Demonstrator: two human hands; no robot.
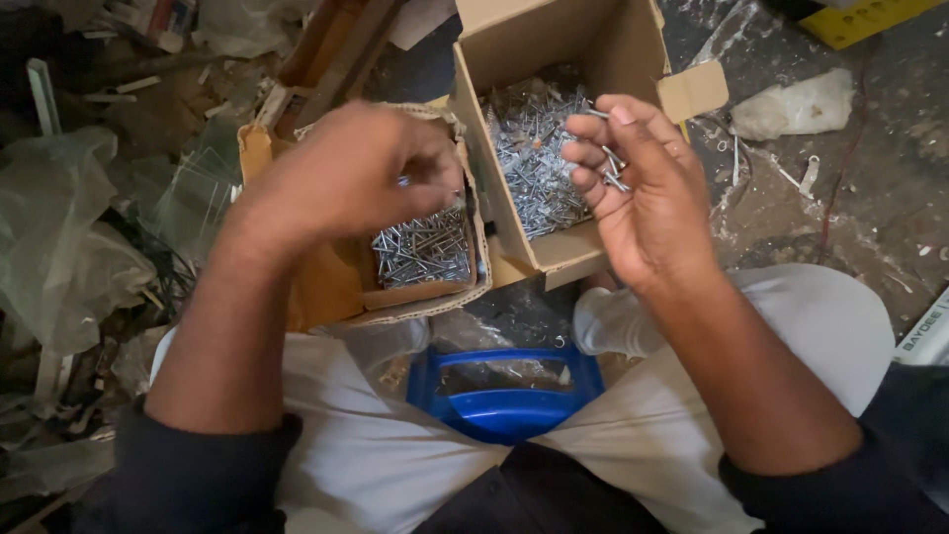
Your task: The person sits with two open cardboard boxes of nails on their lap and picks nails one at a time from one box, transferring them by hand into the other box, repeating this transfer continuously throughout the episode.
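My left hand (351, 173) hovers over a low, torn cardboard box (326, 287) that holds a heap of silver nails (423, 247); its fingers are pinched together, and I cannot tell what they pinch. My right hand (643, 188) is curled around several silver nails (613, 173) beside a taller open cardboard box (568, 252) full of similar loose nails (534, 158). Both boxes stand on the floor in front of my knees, touching each other.
I sit on a blue plastic stool (504, 396) with my legs in white trousers. Crumpled clear plastic sheets (59, 237) and scraps lie at the left. A white rag (791, 104) and a yellow level (860, 20) lie on the dirty floor at upper right.
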